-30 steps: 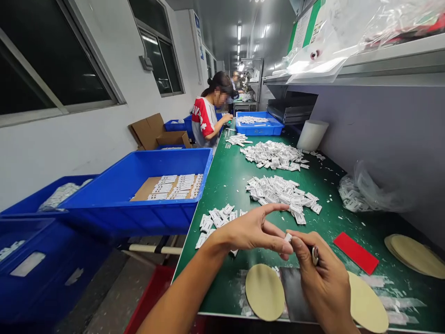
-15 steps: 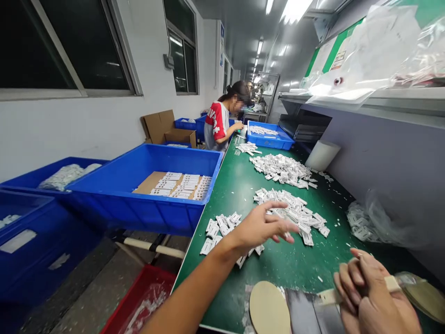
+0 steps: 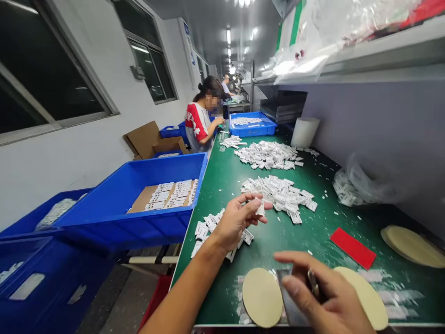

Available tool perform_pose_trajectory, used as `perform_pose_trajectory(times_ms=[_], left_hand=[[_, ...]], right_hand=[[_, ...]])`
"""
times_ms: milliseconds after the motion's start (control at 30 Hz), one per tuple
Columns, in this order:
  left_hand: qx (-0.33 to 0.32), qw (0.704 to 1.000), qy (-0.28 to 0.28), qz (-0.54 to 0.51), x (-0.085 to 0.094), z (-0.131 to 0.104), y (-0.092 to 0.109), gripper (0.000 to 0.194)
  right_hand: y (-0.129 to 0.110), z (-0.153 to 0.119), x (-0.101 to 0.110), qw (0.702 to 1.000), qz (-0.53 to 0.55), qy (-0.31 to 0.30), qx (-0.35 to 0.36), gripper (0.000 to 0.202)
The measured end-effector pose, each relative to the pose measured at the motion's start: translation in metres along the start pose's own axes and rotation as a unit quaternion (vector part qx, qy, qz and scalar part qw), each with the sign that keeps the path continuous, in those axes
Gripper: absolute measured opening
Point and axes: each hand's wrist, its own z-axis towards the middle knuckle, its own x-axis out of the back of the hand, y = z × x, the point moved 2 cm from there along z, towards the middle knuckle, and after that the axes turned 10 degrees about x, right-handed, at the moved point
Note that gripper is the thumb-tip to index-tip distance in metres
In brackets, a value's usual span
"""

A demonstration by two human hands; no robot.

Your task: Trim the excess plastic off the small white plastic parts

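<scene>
My left hand [image 3: 236, 218] is closed, pinching a small white plastic piece [image 3: 260, 207] between thumb and fingers. It is above the green table, beside a large heap of similar white pieces [image 3: 281, 190]. A smaller group of white pieces [image 3: 205, 229] lies partly hidden behind my left wrist. At the lower right, my right hand [image 3: 323, 292] has thumb and forefinger apart. A shiny metal object [image 3: 313, 282] of unclear kind shows in its curled palm. Below that hand lie a grey metal plate [image 3: 295, 306] and a cream oval disc [image 3: 365, 297]; another cream disc [image 3: 262, 297] lies to the left.
A red rectangular block [image 3: 352, 248] and stacked cream discs [image 3: 413, 246] lie at right. Beyond are a bag of white pieces [image 3: 351, 188], another heap [image 3: 269, 155] and a blue tray [image 3: 252, 130]. A blue bin [image 3: 125, 227] adjoins the table's left edge. A co-worker [image 3: 201, 116] works farther along.
My left hand has gone from spread fingers over the heap to a pinch on a white piece, nearer me. My right hand has moved left and its thumb and forefinger have parted. The view has shifted right.
</scene>
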Motion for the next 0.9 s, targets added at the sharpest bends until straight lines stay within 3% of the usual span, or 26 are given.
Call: perform_pose_trajectory(times_ms=[67,133,267,467,667,900], left_hand=[[0.013,1.0,-0.005,0.008,-0.004,-0.001,-0.001,0.03],[0.021,0.999,-0.014,0.028,-0.007,-0.002,-0.002,0.027],[0.04,0.996,-0.039,0.071,-0.016,-0.007,-0.006,0.024],[0.055,0.993,-0.061,0.082,-0.022,-0.01,-0.013,0.023],[0.086,0.992,-0.071,0.065,-0.017,-0.009,-0.017,0.021],[0.113,0.988,-0.071,0.08,-0.016,-0.007,-0.019,0.019]], right_hand=[[0.008,0.003,0.018,0.995,-0.066,0.057,0.042,0.023],[0.017,0.006,0.028,0.983,-0.132,0.074,0.101,0.023],[0.034,0.017,0.026,0.96,-0.222,0.018,0.171,0.027],[0.047,0.03,0.016,0.939,-0.295,-0.036,0.175,0.04],[0.049,0.033,0.016,0.9,-0.376,-0.012,0.222,0.049],[0.053,0.037,0.017,0.892,-0.39,0.017,0.227,0.057]])
